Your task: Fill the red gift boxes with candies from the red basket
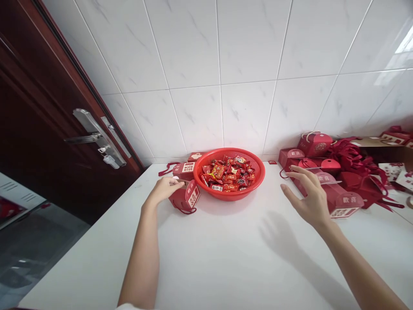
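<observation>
My left hand [164, 189] is at the top of a small red gift box [189, 197] with a dark red cord, its fingers pinched at the box's upper left edge. Just right of that box stands a red plastic basket [229, 196] holding many red-wrapped candies [230, 172]. My right hand [308, 196] hovers over the table with its fingers spread and nothing in them. Beyond its fingers are several red boxes, one of them with a clear plastic part [345, 200].
Another red box [184, 168] lies behind the left one, against the basket. Red ribbons [350, 157] and an open carton [392, 153] are at the right. A tiled wall [193, 116] backs the white table [226, 258]; a dark door [48, 107] stands left.
</observation>
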A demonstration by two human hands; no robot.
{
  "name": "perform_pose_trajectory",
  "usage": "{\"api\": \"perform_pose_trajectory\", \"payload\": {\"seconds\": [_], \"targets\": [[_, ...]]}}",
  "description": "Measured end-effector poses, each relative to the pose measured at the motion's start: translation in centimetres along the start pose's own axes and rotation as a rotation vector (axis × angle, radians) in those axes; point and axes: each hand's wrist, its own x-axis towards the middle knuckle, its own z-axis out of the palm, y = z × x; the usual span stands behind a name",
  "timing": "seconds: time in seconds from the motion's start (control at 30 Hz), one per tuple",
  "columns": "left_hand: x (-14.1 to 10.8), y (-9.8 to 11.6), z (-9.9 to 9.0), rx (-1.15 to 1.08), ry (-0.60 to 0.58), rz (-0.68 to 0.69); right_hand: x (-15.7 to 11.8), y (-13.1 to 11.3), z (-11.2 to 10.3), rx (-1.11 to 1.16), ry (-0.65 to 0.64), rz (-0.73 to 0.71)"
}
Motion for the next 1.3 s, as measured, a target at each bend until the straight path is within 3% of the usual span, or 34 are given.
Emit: {"api": "perform_pose_trajectory", "payload": {"seconds": [0.1,0.2,0.33,0.43,0.53,0.67,0.8,0.9,1.1,1.3], "targets": [[-1.3,0.4,-1.3,-0.06,-0.302,0.103,0.9,-2.9,0.9,0.159,-0.14,-0.063],[-2.7,1.7,-1.8,-0.02,-0.514,0.222,1.2,-5.9,2.3,0.362,-0.361,-0.177],[-4.1,4.9,0.0,-0.014,-0.719,0.397,0.9,-9.3,4.1,0.493,-0.775,-0.357],[-4.7,6.9,1.8,-0.074,-0.824,0.511,0.8,-10.4,4.5,0.385,-0.979,-0.419],[-4.9,7.2,2.5,-0.043,-0.821,0.506,0.7,-9.8,4.0,0.307,-1.036,-0.352],[-4.5,5.9,1.9,-0.04,-0.869,0.429,0.4,-7.4,3.1,0.326,-1.087,-0.177],[-3.6,4.7,1.5,-0.07,-0.943,0.318,-0.5,-5.8,2.8,0.213,-1.16,-0.139],[-2.8,4.1,2.0,-0.062,-0.997,0.277,-1.1,-5.9,3.2,0.22,-1.221,-0.123],[-2.0,3.1,3.7,-0.137,-1.085,0.242,-1.7,-7.8,4.1,0.202,-1.046,-0.064],[-2.0,2.6,4.9,-0.202,-1.013,0.251,-1.4,-7.7,3.8,0.099,-1.007,-0.016]]}}
